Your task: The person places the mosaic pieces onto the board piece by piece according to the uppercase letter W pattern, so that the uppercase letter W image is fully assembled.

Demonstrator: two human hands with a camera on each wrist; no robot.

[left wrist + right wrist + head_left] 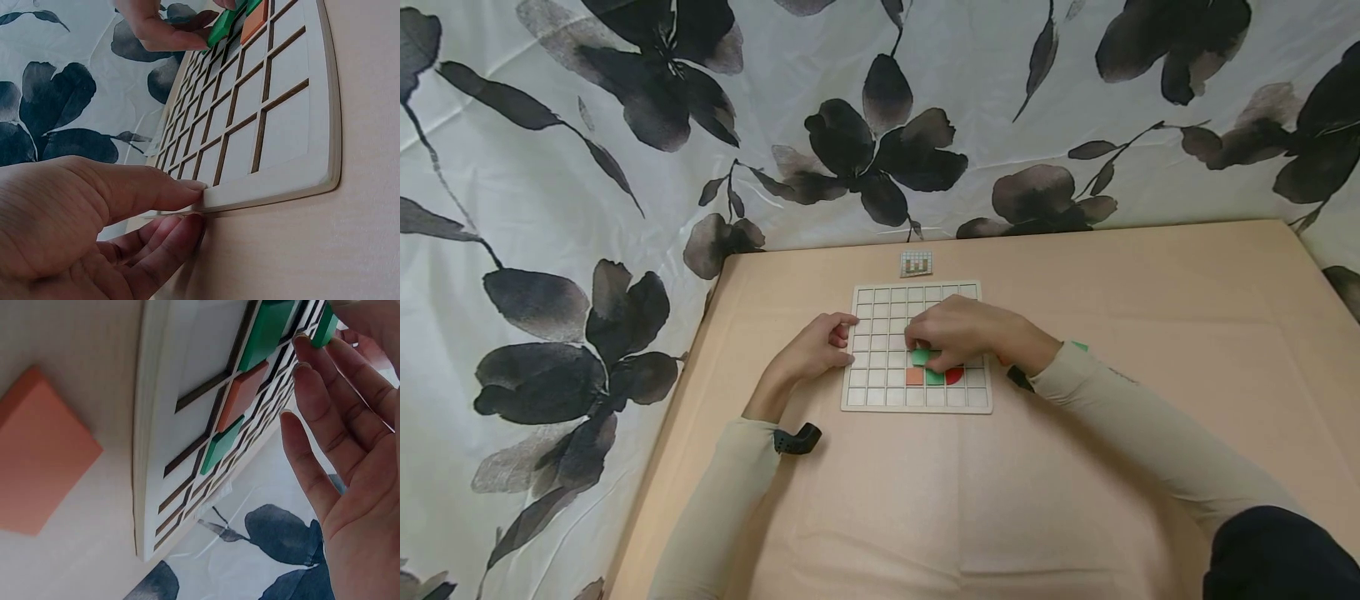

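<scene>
left hand point(814, 343) had this pale gridded wooden board point(877, 394) pinched by the left edge, right hand point(964, 327) pinched some flat green piece point(921, 357)

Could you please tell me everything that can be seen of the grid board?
The grid board is pale and wood-like, with a plain rim, rounded corner and whitish square cells between dark-looking lines. It lies flat on the table. The left hand pinches its left edge, while the right hand, over its right part, hides some cells. Among its coloured pieces, an orange piece and a red piece sit toward its near edge.
</scene>
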